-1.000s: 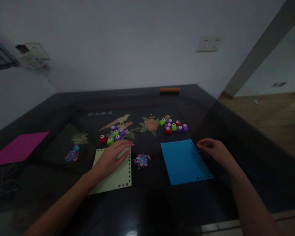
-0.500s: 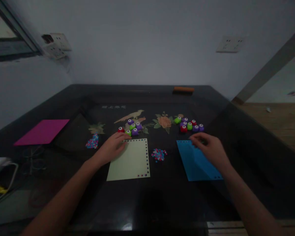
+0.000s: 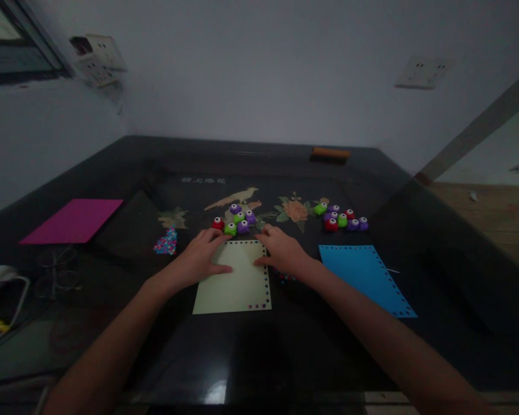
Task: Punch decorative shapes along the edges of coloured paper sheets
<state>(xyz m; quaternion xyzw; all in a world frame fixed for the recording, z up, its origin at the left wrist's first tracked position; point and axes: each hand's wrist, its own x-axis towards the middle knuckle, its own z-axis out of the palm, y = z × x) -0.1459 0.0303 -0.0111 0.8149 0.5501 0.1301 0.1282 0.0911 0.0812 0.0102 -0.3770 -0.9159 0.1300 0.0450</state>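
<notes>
A pale yellow sheet of paper (image 3: pixel 231 291) lies on the dark table, with small dark dots along its top and right edges and a few at the bottom right. Across its upper left part rests my left hand (image 3: pixel 201 256), open, thumb apart from the fingers. My right hand (image 3: pixel 282 249) is open at the sheet's upper right corner, thumb and fingers spread on its edge. Neither hand grips anything I can see. A pile of tiny coloured pieces (image 3: pixel 284 278) is partly hidden under my right wrist. Big-eyed toys (image 3: pixel 239 218) in red, green and purple sit just beyond the sheet.
A blue sheet (image 3: pixel 357 271) with dots on its edges lies to the right, a thin white stick (image 3: pixel 393 271) beside it. More big-eyed toys (image 3: pixel 341 219) stand behind. At left are a pink sheet (image 3: pixel 73 222) and another pile of coloured pieces (image 3: pixel 166 242).
My right hand has moved left from the blue sheet to the yellow sheet's corner. My left thumb now reaches out over the yellow sheet. The view has shifted slightly.
</notes>
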